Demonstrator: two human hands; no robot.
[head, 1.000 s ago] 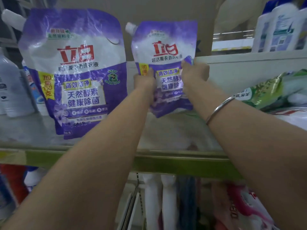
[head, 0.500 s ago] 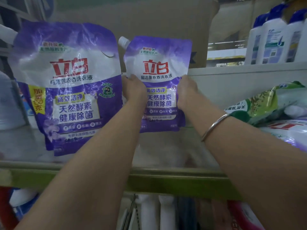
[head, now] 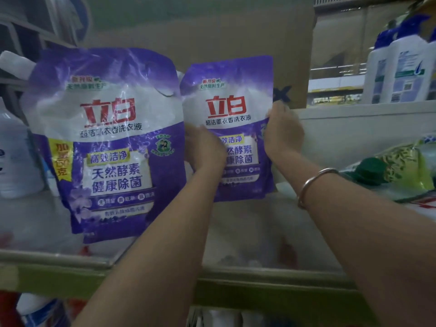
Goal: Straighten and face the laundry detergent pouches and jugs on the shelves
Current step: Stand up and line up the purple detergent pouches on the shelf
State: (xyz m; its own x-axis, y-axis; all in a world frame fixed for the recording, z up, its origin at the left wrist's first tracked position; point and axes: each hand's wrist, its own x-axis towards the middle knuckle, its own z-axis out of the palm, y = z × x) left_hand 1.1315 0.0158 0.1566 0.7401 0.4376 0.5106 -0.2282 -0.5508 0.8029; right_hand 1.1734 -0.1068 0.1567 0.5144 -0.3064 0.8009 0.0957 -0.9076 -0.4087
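Both arms reach up, left hand and right hand grip the small purple pouch by its side edges, fingers curled round it, pouch upright and facing forward on the shelf, just beside the large purple pouch on its left, cardboard box behind, green pouch lying to the right, bare shelf in front up to the green lip.

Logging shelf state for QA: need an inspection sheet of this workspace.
Surface: shelf, glossy, green front rail.
Job's things: small purple pouch held upright, label facing out; large purple pouch beside it, slightly tilted, label out.
Clutter: green pouch lying down at right.
Grips: left hand and right hand each hold a side edge of the small purple pouch.
Cables: nothing seen.
Surroundings: cardboard box behind; white bottles upper right; white jug left.
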